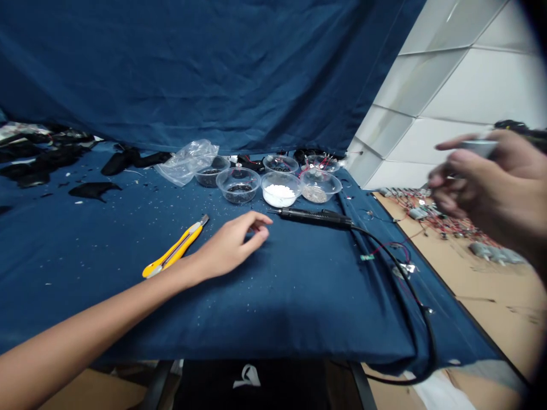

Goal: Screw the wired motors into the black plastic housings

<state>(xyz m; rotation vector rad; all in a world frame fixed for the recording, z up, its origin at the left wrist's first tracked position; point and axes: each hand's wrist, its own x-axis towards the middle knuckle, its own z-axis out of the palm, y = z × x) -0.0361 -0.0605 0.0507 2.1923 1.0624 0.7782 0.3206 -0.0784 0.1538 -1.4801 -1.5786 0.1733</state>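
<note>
My left hand point(239, 242) rests over the blue cloth with its fingers loosely bent and the thumb apart, holding nothing. Just beyond its fingertips lies a black electric screwdriver point(316, 217), its bit pointing left toward the hand. A yellow utility knife point(175, 250) lies left of the hand, near the wrist. My right hand point(498, 179) is raised at the far right, smeared by motion. Between its thumb and fingers shows a small grey part point(479, 147); its exact kind is blurred.
Several clear plastic bowls stand behind the screwdriver, including one with white pieces point(280, 196) and one with dark screws point(239, 193). A plastic bag point(190, 162) and black parts point(94, 191) lie left. A cable point(410, 285) loops right, near cardboard point(461, 273) with grey wired parts.
</note>
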